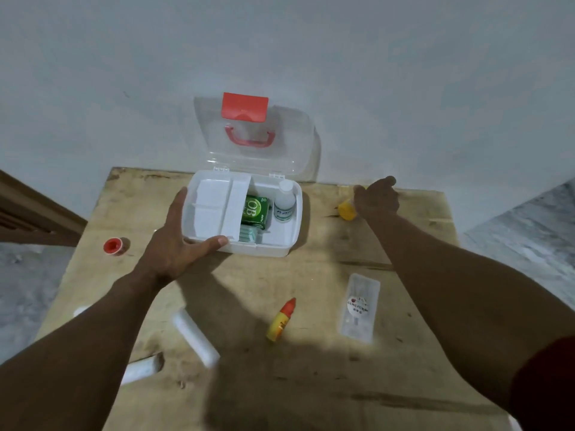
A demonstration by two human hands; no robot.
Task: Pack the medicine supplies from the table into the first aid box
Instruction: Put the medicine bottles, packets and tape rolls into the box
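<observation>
The white first aid box stands open at the table's far middle, its clear lid with red latch and handle leaning on the wall. Inside lie a white inner tray, a green packet, a pale green pack and a white bottle. My left hand clasps the box's front left corner, thumb along the front rim. My right hand closes around a yellow-capped bottle right of the box. On the table lie a yellow tube with a red tip, a clear flat case, a white roll and a red-capped tape roll.
The wooden table stands against a pale wall. Another white object lies near the table's left edge, partly under my left forearm. Grey floor shows on both sides, and a brown wooden frame is at far left.
</observation>
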